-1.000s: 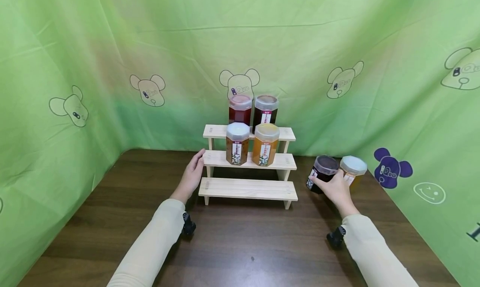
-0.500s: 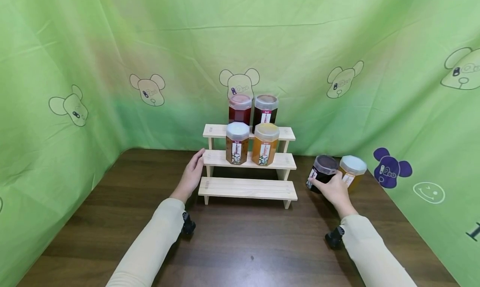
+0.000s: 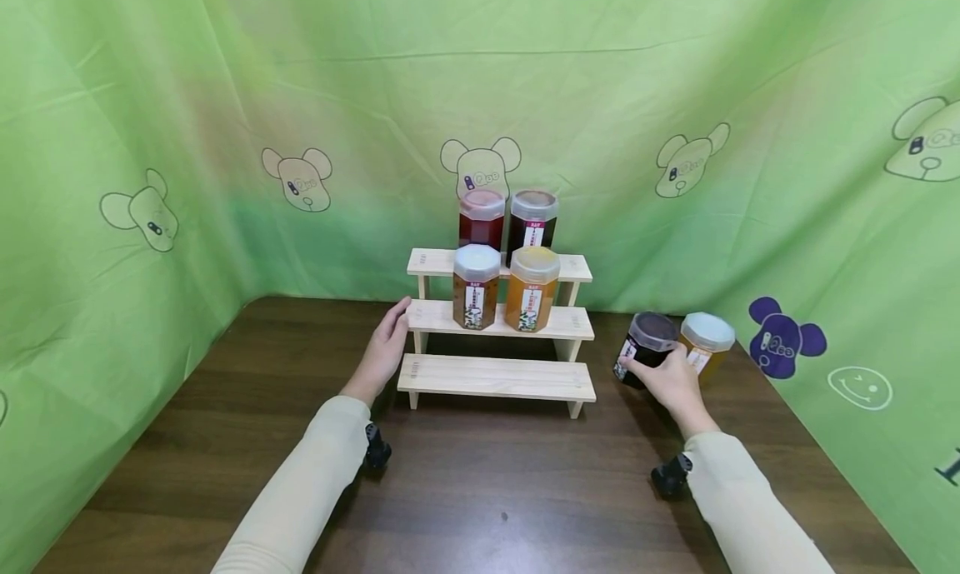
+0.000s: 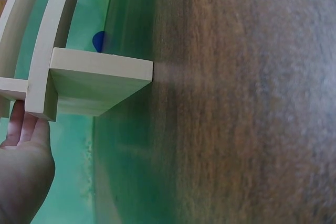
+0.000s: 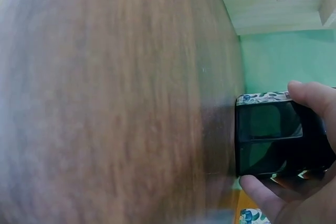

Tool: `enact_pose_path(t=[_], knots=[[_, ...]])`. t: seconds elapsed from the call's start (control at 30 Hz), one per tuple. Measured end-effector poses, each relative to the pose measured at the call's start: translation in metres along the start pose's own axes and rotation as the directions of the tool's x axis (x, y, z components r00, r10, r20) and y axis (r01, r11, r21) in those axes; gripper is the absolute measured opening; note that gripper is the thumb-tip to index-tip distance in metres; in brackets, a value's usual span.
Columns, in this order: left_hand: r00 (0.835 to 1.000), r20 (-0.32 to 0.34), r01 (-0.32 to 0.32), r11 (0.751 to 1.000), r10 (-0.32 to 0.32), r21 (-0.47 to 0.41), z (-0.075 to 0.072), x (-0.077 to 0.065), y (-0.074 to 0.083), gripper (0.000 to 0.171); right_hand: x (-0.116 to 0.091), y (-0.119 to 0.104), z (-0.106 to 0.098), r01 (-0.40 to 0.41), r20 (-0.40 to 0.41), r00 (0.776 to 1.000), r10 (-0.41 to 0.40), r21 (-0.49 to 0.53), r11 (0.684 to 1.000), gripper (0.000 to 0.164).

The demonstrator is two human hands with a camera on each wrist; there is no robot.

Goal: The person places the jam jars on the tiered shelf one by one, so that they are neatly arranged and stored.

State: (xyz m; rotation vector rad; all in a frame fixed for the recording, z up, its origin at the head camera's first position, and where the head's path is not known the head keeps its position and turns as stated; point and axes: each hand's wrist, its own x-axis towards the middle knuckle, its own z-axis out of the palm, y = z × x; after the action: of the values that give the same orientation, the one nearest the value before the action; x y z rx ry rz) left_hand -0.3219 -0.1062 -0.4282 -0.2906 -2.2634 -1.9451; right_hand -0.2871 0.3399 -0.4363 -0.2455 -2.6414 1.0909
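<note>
A three-step wooden display rack [image 3: 495,377] stands on the dark wood table. My left hand [image 3: 381,353] rests against the left end of its middle step, fingers nearly straight; in the left wrist view the fingertips touch the board's end [image 4: 42,103]. To the right of the rack, my right hand [image 3: 671,384] holds a dark-filled, clear-lidded jar [image 3: 652,330] by its sides. In the right wrist view, thumb and fingers span this jar [image 5: 270,124], whose base is at the tabletop. Close behind that hand stands an orange-yellow jar [image 3: 708,332] with a whitish lid.
The middle step carries a brown jar [image 3: 475,295] and an orange jar [image 3: 532,295]. On the top step are a red jar [image 3: 481,224] and a dark jar [image 3: 534,216]. A green printed cloth [image 3: 360,82] hangs around the table [image 3: 487,491].
Almost nothing moves. Both hands, the jars and the rack keep their places; only the head view shifts very slightly.
</note>
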Motion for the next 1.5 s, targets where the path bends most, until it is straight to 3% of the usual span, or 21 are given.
enact_pose_path(t=[0.37,0.53,0.83,1.5], knots=[[1.0,0.008,0.012,1.0,-0.012,-0.001,0.0,-0.001,-0.002,0.047,0.001,0.003,-0.005,0.131,-0.048,0.99,-0.131,-0.006,0.991,0.062],[1.0,0.005,0.003,1.0,-0.003,-0.004,0.0,0.0,-0.002,0.047,-0.003,-0.001,-0.011,0.149,-0.041,0.988,-0.149,-0.016,0.989,0.063],[1.0,0.004,0.002,1.0,-0.002,0.003,0.0,-0.001,0.0,0.046,-0.016,-0.015,-0.025,0.1,-0.033,0.994,-0.101,-0.012,0.995,0.085],[1.0,-0.005,0.018,0.999,-0.018,0.03,-0.001,0.001,-0.001,0.046,-0.037,-0.054,-0.049,0.178,-0.058,0.983,-0.176,0.033,0.983,0.083]])
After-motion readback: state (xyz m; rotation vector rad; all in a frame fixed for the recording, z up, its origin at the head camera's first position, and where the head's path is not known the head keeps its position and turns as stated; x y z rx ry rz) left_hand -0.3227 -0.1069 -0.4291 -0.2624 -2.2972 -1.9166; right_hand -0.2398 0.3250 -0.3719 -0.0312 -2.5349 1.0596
